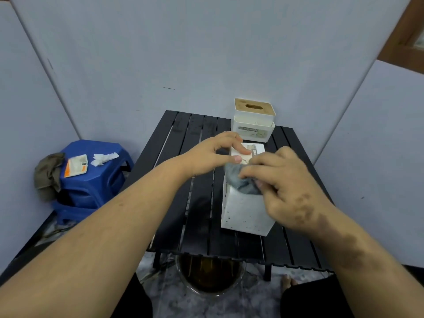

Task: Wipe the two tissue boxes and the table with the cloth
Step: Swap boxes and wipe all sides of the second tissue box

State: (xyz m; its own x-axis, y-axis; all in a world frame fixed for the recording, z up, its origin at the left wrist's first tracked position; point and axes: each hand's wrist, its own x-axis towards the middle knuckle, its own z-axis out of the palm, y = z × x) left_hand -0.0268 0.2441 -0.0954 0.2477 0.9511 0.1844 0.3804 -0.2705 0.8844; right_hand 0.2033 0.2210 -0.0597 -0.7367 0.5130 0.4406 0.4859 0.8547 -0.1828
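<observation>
A white tissue box (245, 212) lies on its side on the black slatted table (202, 203), its speckled face toward me. My right hand (284, 189) grips a grey cloth (243, 180) and presses it on the box's upper edge. My left hand (215, 154) holds the far left corner of that box between thumb and fingers. A second white tissue box (253, 120) with a wooden lid stands upright at the table's far right edge.
A blue plastic stool (91, 177) stands left of the table with a brown rag (48, 173), an orange-and-white packet (76, 168) and crumpled tissue (104, 158) on it. A round basin (210, 276) of dark liquid sits under the table's near edge. Grey panels enclose the space.
</observation>
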